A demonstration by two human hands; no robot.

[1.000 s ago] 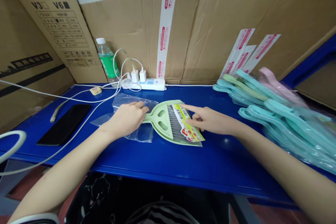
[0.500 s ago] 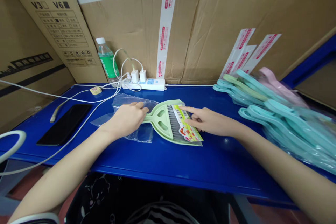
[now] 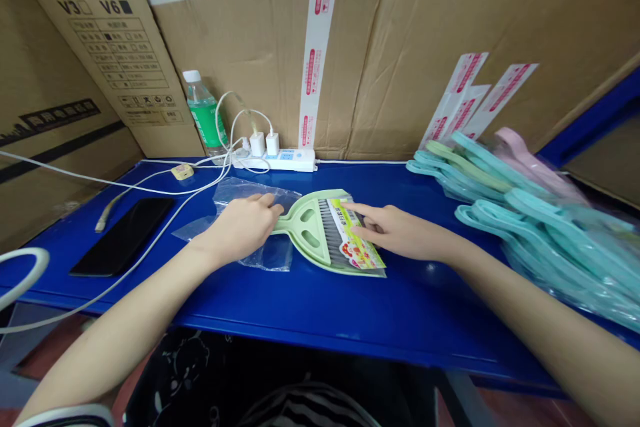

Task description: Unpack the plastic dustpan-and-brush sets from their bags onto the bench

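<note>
Green plastic dustpan (image 3: 305, 240) sits over a clear bag (image 3: 273, 257), the left hand (image 3: 243, 227) pinning its handle (image 3: 283, 227) with flat fingers, the right hand (image 3: 400, 232) pressing its label (image 3: 357, 243) with spread fingers.

Backdrop: cardboard cartons (image 3: 440, 47) stacked behind, seams sealed with red-printed white tape (image 3: 316, 60). Blue metal bench (image 3: 320, 317) in front, reddish floor (image 3: 45, 357) below, blue frame (image 3: 595, 117) at right.

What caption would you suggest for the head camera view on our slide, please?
Left hand on a clear plastic bag, right hand on the label card of a green dustpan.
</note>
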